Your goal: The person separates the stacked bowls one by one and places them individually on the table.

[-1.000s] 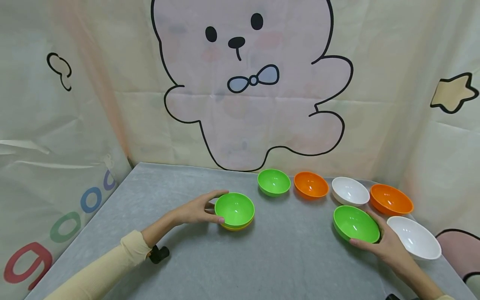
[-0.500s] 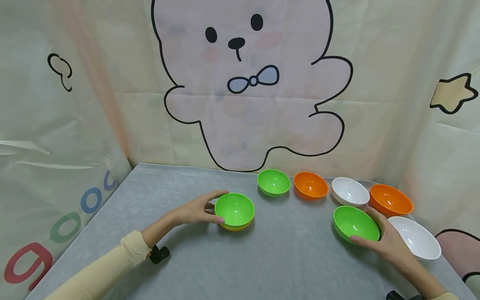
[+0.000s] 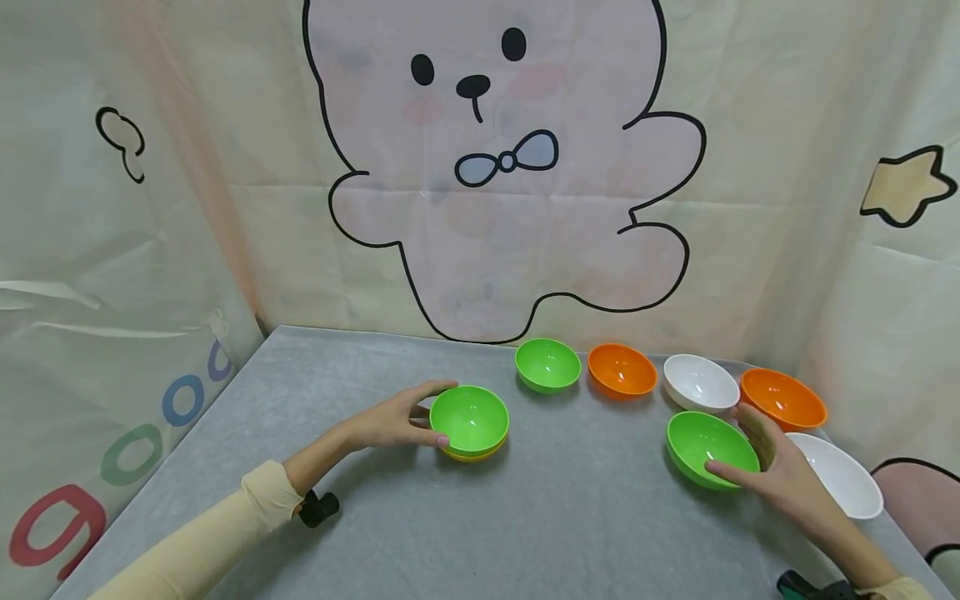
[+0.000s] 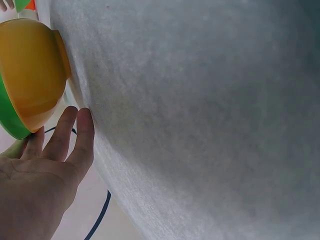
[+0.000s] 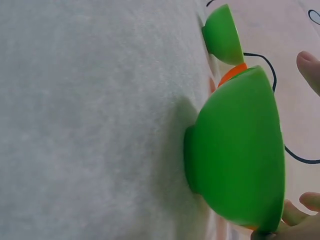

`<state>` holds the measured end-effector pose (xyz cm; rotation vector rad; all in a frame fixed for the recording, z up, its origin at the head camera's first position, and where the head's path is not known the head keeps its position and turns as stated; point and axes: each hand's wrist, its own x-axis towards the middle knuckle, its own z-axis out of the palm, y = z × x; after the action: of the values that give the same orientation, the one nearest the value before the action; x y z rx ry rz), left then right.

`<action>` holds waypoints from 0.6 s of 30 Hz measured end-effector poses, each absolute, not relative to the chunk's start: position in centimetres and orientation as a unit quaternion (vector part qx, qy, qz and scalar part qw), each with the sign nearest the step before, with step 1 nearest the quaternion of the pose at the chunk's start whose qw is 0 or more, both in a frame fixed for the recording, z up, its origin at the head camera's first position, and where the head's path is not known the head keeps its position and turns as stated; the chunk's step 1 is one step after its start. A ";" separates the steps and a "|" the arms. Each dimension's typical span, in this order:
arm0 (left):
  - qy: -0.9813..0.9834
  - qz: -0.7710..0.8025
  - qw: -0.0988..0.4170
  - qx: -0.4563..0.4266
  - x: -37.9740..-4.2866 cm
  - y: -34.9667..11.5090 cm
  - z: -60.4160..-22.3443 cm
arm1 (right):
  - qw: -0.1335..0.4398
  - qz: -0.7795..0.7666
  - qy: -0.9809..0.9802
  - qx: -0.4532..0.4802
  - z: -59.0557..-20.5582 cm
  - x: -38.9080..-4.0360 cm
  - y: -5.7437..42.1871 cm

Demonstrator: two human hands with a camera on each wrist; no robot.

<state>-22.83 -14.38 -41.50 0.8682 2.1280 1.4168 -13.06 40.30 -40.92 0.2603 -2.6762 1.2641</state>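
A green bowl (image 3: 468, 421) sits nested in a yellow bowl (image 4: 35, 65) at the middle of the table. Beside the stack my left hand (image 3: 397, 417) has its fingers fairly straight, with fingertips touching the side in the left wrist view; the thumb lies at the near rim. Another green bowl (image 3: 711, 450) stands upright on the table to the right. Around its right side my right hand (image 3: 780, 467) is spread, the thumb (image 5: 309, 70) apart from the bowl in the right wrist view. Its other fingers are partly hidden near the rim.
Along the back right stand a green bowl (image 3: 547, 367), an orange bowl (image 3: 622, 371), a white bowl (image 3: 701, 383) and a larger orange bowl (image 3: 783, 400). A larger white bowl (image 3: 840, 475) lies right behind my right hand. A printed curtain (image 3: 262, 167) borders the grey table (image 3: 570, 525).
My right hand has loosened from the green bowl, its thumb lifting from the rim and the hand shifting slightly right and up. The bowls and my left hand have stayed put.
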 end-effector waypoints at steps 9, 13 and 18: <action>0.769 0.512 0.218 0.314 -22.7 -14.4 -41.4 | 0.059 0.407 -0.909 0.071 -39.8 -13.6 40.0; 0.768 0.514 0.219 0.314 -22.7 -14.3 -41.3 | 0.060 0.410 -0.907 0.080 -39.3 -13.8 40.0; 0.769 0.513 0.221 0.312 -22.7 -14.3 -41.2 | 0.062 0.415 -0.903 0.094 -38.6 -14.0 39.9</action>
<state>-22.69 -14.35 -41.23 0.8636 2.1241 1.4170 -13.97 39.89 -38.65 0.2839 -2.7290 1.2550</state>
